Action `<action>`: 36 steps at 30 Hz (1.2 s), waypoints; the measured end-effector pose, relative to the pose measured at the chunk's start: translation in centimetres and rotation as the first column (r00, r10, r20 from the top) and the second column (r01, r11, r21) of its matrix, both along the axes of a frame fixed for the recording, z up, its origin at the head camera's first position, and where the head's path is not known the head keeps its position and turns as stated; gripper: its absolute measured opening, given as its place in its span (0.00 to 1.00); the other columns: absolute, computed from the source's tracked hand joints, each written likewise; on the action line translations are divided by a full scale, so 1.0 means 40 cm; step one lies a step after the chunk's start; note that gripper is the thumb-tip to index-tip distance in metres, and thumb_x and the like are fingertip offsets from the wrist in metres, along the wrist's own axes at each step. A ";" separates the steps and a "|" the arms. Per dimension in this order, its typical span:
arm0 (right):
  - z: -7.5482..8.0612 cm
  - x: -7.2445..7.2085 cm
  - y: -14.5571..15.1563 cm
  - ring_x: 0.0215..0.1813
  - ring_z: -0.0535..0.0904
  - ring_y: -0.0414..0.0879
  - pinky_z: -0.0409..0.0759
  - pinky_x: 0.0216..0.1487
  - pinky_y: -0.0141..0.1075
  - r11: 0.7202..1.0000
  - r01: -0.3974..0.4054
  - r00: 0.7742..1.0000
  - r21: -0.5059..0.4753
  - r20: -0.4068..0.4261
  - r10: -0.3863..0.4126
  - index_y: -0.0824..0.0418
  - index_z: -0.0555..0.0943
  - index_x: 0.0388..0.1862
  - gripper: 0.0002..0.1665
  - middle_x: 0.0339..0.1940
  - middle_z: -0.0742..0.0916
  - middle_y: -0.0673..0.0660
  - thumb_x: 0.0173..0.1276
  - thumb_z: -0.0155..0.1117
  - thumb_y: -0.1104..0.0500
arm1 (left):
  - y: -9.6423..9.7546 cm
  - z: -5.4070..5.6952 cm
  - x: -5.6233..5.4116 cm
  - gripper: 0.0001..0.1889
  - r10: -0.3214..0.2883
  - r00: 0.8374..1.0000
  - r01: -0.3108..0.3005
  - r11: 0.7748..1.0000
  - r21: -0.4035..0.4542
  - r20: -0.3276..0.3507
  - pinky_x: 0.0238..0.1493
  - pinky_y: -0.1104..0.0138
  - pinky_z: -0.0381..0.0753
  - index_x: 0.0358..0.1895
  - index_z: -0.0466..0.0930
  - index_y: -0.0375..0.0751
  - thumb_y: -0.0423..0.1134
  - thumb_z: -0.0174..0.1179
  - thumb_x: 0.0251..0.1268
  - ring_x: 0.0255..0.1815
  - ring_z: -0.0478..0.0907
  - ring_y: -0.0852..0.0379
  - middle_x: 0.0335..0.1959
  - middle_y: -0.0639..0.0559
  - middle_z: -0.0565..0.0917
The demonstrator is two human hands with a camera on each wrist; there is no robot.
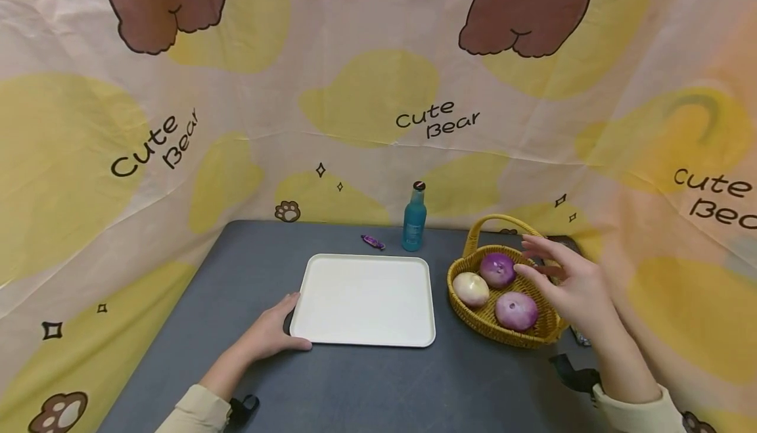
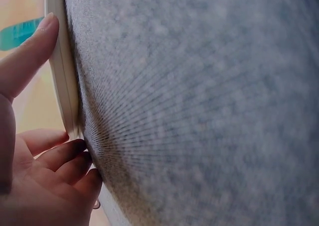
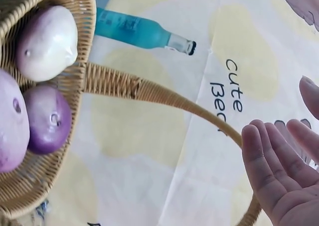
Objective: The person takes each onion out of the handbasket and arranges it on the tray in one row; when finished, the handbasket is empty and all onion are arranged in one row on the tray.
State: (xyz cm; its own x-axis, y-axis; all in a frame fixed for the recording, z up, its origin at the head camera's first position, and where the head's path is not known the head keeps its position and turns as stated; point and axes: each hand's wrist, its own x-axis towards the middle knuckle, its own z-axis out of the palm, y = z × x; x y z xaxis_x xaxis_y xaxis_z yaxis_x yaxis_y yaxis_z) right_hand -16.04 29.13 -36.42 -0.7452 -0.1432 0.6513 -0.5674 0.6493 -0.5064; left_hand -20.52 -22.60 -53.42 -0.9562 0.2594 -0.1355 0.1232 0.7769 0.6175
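Note:
A white rectangular tray [image 1: 363,300] lies on the grey table. My left hand [image 1: 269,333] holds its near left corner, with the thumb along the front rim and the fingers at the left side. In the left wrist view, thumb and fingertips meet the tray's pale rim [image 2: 64,81]. My right hand [image 1: 570,282] is raised over the right side of a wicker basket [image 1: 467,311], thumb and fingers apart and nothing between them. Inside the basket sit a whitish onion [image 1: 470,289], a dark purple onion [image 1: 497,269] and a paler purple onion [image 1: 516,311].
A blue bottle [image 1: 414,219] with a dark cap stands behind the tray, and a small purple wrapped candy [image 1: 373,242] lies left of it. The basket's arched handle [image 1: 503,217] rises at its back. A printed cloth [image 1: 355,91] hangs behind the table [image 1: 367,387].

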 end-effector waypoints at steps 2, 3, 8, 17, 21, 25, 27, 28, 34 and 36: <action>-0.004 -0.001 -0.007 0.51 0.82 0.27 0.79 0.45 0.17 1.000 0.005 1.000 0.012 -0.003 -0.005 0.60 0.83 0.59 0.36 0.50 0.88 0.56 0.49 0.79 0.75 | -0.001 -0.002 -0.001 0.64 0.001 1.000 -0.001 1.000 -0.001 0.002 0.72 0.38 0.62 0.80 0.53 0.36 0.59 0.80 0.42 0.80 0.52 0.30 0.79 0.31 0.58; -0.007 -0.001 -0.011 0.51 0.81 0.26 0.79 0.45 0.17 1.000 0.005 1.000 0.022 0.000 -0.005 0.59 0.83 0.59 0.36 0.50 0.88 0.55 0.49 0.79 0.75 | -0.002 -0.003 -0.002 0.64 0.000 1.000 0.000 1.000 -0.001 0.003 0.72 0.38 0.62 0.80 0.53 0.36 0.59 0.80 0.43 0.80 0.52 0.30 0.79 0.31 0.58; -0.022 -0.006 -0.027 0.50 0.81 0.25 0.79 0.46 0.17 0.999 0.005 0.999 0.035 0.037 -0.006 0.58 0.83 0.60 0.35 0.48 0.89 0.55 0.51 0.79 0.73 | -0.004 -0.004 -0.002 0.63 0.000 1.000 0.000 1.000 0.008 0.002 0.72 0.38 0.61 0.80 0.53 0.37 0.60 0.80 0.43 0.80 0.52 0.31 0.79 0.33 0.59; -0.071 -0.028 -0.042 0.44 0.81 0.27 0.80 0.42 0.19 0.999 -0.013 0.994 0.042 0.107 0.008 0.59 0.82 0.61 0.32 0.47 0.90 0.55 0.55 0.78 0.70 | 0.000 0.001 0.007 0.62 0.007 1.000 -0.007 1.000 0.004 -0.023 0.72 0.37 0.61 0.80 0.55 0.35 0.59 0.80 0.43 0.80 0.53 0.31 0.79 0.32 0.59; -0.097 -0.042 -0.042 0.43 0.82 0.30 0.80 0.42 0.19 0.999 -0.013 0.992 0.051 0.125 0.006 0.61 0.83 0.60 0.29 0.48 0.90 0.56 0.58 0.78 0.67 | 0.003 -0.001 0.007 0.63 0.013 1.000 -0.013 1.000 -0.002 -0.020 0.72 0.37 0.61 0.80 0.54 0.35 0.59 0.80 0.43 0.80 0.53 0.31 0.79 0.32 0.58; -0.121 -0.055 -0.036 0.42 0.81 0.29 0.78 0.42 0.17 0.999 0.006 0.987 0.053 0.159 -0.014 0.62 0.83 0.59 0.26 0.50 0.89 0.56 0.60 0.77 0.65 | 0.007 -0.004 0.002 0.63 0.008 1.000 -0.008 1.000 -0.001 -0.017 0.72 0.37 0.61 0.80 0.54 0.35 0.59 0.80 0.43 0.79 0.53 0.30 0.79 0.32 0.57; -0.133 -0.062 -0.032 0.43 0.81 0.28 0.77 0.43 0.17 0.999 0.010 0.982 0.048 0.187 -0.018 0.61 0.83 0.60 0.26 0.50 0.89 0.56 0.61 0.77 0.63 | 0.008 -0.006 0.000 0.63 0.006 1.000 -0.006 1.000 0.001 -0.018 0.72 0.37 0.61 0.80 0.54 0.35 0.59 0.80 0.43 0.79 0.53 0.30 0.79 0.32 0.57; -0.139 -0.066 -0.031 0.43 0.81 0.29 0.78 0.43 0.18 0.999 0.013 0.980 0.051 0.198 -0.022 0.60 0.83 0.60 0.27 0.50 0.89 0.56 0.61 0.76 0.62 | 0.009 -0.006 0.000 0.63 0.007 1.000 -0.007 1.000 0.003 -0.016 0.72 0.37 0.61 0.80 0.54 0.35 0.59 0.80 0.43 0.80 0.53 0.30 0.79 0.32 0.57; -0.171 -0.091 -0.031 0.46 0.86 0.49 0.85 0.45 0.43 0.994 0.042 0.958 0.098 0.278 -0.068 0.59 0.82 0.62 0.28 0.50 0.89 0.57 0.63 0.76 0.56 | 0.005 -0.007 0.002 0.63 0.017 1.000 -0.017 1.000 0.001 -0.013 0.72 0.38 0.61 0.79 0.54 0.34 0.59 0.80 0.43 0.80 0.53 0.30 0.79 0.32 0.57; -0.179 -0.095 -0.032 0.50 0.86 0.56 0.83 0.49 0.52 0.993 0.040 0.942 0.108 0.328 -0.074 0.59 0.81 0.63 0.29 0.53 0.88 0.60 0.64 0.75 0.55 | 0.001 -0.008 0.003 0.63 0.019 1.000 -0.019 1.000 -0.005 -0.011 0.72 0.37 0.61 0.80 0.54 0.34 0.59 0.80 0.43 0.80 0.52 0.31 0.79 0.32 0.57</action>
